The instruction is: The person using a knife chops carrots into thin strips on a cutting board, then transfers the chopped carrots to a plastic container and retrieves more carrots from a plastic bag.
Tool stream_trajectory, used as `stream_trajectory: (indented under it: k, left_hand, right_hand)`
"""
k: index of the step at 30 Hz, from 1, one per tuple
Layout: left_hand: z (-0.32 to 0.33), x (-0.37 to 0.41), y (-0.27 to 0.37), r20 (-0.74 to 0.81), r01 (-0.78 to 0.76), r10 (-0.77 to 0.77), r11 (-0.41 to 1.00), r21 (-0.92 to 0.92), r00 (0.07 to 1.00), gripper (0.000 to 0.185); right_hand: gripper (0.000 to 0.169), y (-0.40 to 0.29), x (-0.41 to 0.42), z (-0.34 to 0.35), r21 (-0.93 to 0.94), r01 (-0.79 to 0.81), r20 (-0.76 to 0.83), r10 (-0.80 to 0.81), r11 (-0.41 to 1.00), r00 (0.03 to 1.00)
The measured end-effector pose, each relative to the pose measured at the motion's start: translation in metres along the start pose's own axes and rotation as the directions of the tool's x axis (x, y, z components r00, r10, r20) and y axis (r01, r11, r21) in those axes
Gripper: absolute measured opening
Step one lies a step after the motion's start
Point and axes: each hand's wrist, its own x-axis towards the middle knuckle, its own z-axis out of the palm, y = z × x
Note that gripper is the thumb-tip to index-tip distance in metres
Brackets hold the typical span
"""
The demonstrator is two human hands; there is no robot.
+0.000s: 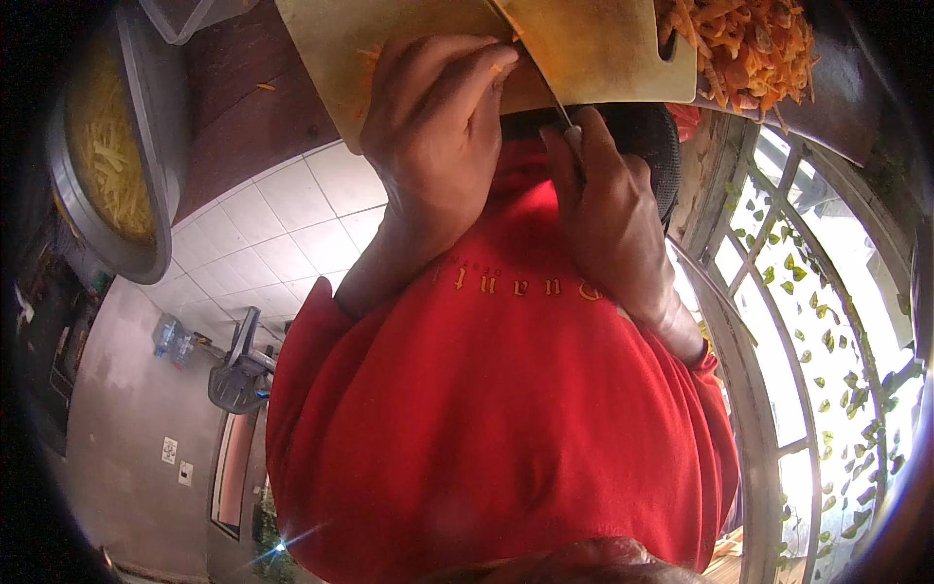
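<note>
My right hand (613, 197) grips the handle of a kitchen knife (543, 77), whose blade slants up and away across a yellowish cutting board (598, 51). Left of the blade, my left hand (441, 124) is bent over the board with its fingers bunched together. Whether something sits under those fingers is hidden. A small orange scrap (497, 68) clings to one finger. Orange shreds (365, 62) lie on the board beside that hand. Off the board's right end is a heap of cut carrot strips (759, 55).
At the left, a metal bowl (139, 87) holds pale yellow cut strips (109, 168). A clear plastic container (179, 22) stands at the top left. One carrot bit (265, 87) lies on the dark red tabletop (241, 117). A dark chair (237, 379) stands behind, and a window (810, 328) with leafy vines is at the right.
</note>
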Motion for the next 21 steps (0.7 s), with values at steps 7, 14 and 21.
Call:
stream_trajectory:
  k: [7, 14, 21]
  left_hand:
    - [0.009, -0.001, 0.003, 0.003, -0.009, 0.009, 1.000, -0.018, 1.000, 0.023]
    - [0.019, -0.006, 0.005, -0.028, 0.018, -0.019, 0.999, -0.036, 0.999, 0.023]
    - [0.012, -0.006, 0.006, 0.031, 0.055, -0.055, 0.998, -0.031, 0.998, 0.022]
  right_hand:
    - [0.018, 0.005, -0.005, -0.010, -0.060, 0.110, -0.018, -0.111, 0.992, 0.994]
    - [0.018, 0.006, -0.005, -0.016, -0.071, 0.024, 0.051, -0.021, 0.997, 0.998]
    - [0.025, 0.015, -0.001, -0.006, 0.001, -0.028, 0.045, 0.028, 1.000, 0.999]
